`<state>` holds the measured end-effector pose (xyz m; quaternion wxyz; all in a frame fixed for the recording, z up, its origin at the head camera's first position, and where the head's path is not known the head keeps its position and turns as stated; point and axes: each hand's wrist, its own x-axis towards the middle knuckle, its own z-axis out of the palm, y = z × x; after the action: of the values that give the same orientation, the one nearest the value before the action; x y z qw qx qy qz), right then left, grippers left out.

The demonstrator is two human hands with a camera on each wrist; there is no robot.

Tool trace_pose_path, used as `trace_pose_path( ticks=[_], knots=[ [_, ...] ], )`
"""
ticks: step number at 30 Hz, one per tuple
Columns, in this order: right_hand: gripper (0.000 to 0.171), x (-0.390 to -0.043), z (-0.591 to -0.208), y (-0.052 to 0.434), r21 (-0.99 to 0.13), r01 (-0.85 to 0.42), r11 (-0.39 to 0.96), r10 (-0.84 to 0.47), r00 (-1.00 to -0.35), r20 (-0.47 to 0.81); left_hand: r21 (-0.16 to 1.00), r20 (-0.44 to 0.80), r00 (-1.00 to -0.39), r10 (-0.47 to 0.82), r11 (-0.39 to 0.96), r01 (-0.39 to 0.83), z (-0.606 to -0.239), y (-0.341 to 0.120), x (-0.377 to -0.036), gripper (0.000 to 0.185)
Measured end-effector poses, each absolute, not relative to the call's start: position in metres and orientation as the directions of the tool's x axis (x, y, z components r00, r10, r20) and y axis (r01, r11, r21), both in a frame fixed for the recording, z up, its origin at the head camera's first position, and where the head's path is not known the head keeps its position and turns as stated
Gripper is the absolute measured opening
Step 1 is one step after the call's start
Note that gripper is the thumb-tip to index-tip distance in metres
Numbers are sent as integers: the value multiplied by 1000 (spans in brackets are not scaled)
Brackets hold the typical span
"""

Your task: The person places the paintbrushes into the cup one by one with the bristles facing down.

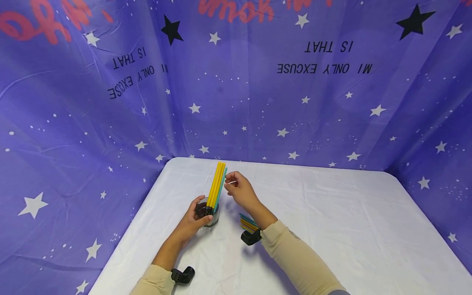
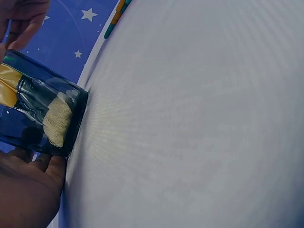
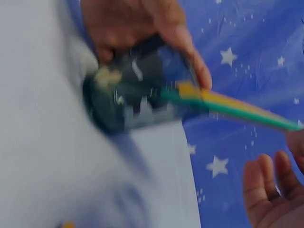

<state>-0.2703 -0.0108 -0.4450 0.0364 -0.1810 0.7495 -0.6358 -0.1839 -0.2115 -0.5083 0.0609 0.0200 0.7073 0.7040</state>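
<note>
A clear glass (image 1: 212, 221) stands on the white table, and my left hand (image 1: 193, 219) grips it around the side. Several paintbrushes with yellow handles (image 1: 216, 184) and one with a teal handle (image 1: 221, 189) lean in it. Pale bristles (image 2: 58, 121) show low inside the glass in the left wrist view. My right hand (image 1: 241, 190) is beside the upper end of the teal handle, its fingers loosely bent and the thumb apart. In the right wrist view its fingertips (image 3: 295, 142) come close to the handle ends; contact is unclear there.
More teal and yellow-orange sticks (image 1: 248, 222) lie on the table (image 1: 332, 229) by the right wrist, partly hidden by the wrist camera (image 1: 251, 237). A purple curtain (image 1: 258, 102) printed with stars rises behind the table's far edge and at both sides.
</note>
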Motion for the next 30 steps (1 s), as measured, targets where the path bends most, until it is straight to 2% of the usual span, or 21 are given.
trace_pose_path(
  ticks=[9, 13, 20, 30],
  knots=[
    [21, -270, -462, 24, -919, -210, 333, -520, -854, 7, 996, -73, -992, 103, 49, -69, -508, -212, -184, 82],
    [21, -268, -469, 37, -890, -224, 398, -568, -822, -47, 997, -72, -991, 110, 42, -68, -509, -212, -184, 82],
    [15, -262, -480, 51, -714, -395, 578, -593, -804, -36, 997, -77, -990, 119, 28, -74, -510, -213, -183, 82],
    [17, -253, -488, 59, -509, -518, 688, -633, -771, -71, 997, -82, -989, 127, 17, -80, -509, -211, -185, 82]
  ],
)
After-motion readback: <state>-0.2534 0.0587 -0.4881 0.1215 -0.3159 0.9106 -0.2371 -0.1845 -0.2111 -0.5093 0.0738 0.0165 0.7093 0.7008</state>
